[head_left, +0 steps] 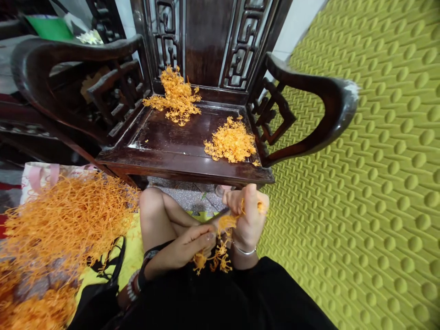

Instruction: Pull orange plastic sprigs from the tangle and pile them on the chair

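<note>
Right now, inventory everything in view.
Chair: 1, brown, centre
Furniture: unclear count, dark, left
Rear pile: 1, orange, seat
Front pile: 1, orange, seat
Tangle: 1, orange, left
Heap: 1, orange, lower left
Tote: 1, white and pink, left
Strap: 1, black, lower left
Mat: 1, yellow, lower left
Embossed sheet: 1, yellow-green, right
Unclear item: 1, green, upper left
Flowery item: 1, pale, upper left
Held pieces: several, orange, hands
Top: 1, black, bottom
Left hand: 1, bracelet, lower centre
Right hand: 1, bangle, lower centre

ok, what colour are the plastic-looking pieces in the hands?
Orange pieces; shown in the head view.
</note>
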Available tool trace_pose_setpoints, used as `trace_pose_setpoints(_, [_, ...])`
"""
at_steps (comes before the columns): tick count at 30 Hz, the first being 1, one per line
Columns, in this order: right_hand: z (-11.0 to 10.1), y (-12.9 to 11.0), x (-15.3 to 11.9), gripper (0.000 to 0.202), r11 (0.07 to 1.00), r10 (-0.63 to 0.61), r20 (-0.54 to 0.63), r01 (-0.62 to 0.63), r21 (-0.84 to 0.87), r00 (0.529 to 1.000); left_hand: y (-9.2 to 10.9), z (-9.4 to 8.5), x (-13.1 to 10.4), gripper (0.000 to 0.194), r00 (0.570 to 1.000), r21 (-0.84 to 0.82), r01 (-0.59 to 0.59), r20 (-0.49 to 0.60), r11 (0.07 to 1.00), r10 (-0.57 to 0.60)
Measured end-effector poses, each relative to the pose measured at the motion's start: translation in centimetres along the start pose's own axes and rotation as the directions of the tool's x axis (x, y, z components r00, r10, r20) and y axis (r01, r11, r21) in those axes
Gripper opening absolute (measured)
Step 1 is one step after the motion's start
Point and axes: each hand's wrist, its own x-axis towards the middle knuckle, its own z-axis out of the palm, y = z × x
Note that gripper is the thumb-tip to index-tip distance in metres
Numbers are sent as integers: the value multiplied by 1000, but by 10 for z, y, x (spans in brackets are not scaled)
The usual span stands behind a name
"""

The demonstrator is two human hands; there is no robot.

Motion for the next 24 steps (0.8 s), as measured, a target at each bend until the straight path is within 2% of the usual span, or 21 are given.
trace_pose_setpoints(3, [5, -5, 5, 61, 992, -95, 12, 93, 90, 995, 7, 3, -2, 31, 992, -172, 81, 108, 982, -64])
trace_pose_setpoints(6, [15, -13, 12, 62, 964, -207, -35, 209, 165, 978, 15, 4, 0, 38, 942, -295, 218, 312, 930, -121])
trace_pose_setpoints(8, [23, -21, 16, 63, 941, -261, -57, 267, 207, 964, 19, 4, 2, 41, 909, -297, 266, 393, 917, -136])
trace_pose_setpoints(12, [28, -38, 22, 62, 920, -341, -63, 347, 181, 938, 26, 8, 5, 41, 901, -275, 274, 408, 922, -147])
trace_pose_setpoints(15, [23, -48, 25, 58, 900, -411, -29, 411, 146, 911, 29, 14, 5, 39, 898, -268, 266, 418, 926, -137])
trace_pose_setpoints(18, [18, -54, 27, 58, 856, -493, -2, 485, 180, 870, 32, 20, 6, 32, 886, -284, 256, 452, 924, -107])
trace_pose_setpoints(22, [12, -60, 27, 58, 850, -498, -30, 495, 178, 867, 31, 25, 10, 28, 870, -274, 233, 488, 933, -74])
trace_pose_setpoints(24, [5, -66, 25, 57, 859, -506, 46, 497, 126, 862, 30, 27, 13, 27, 869, -278, 231, 489, 933, -69])
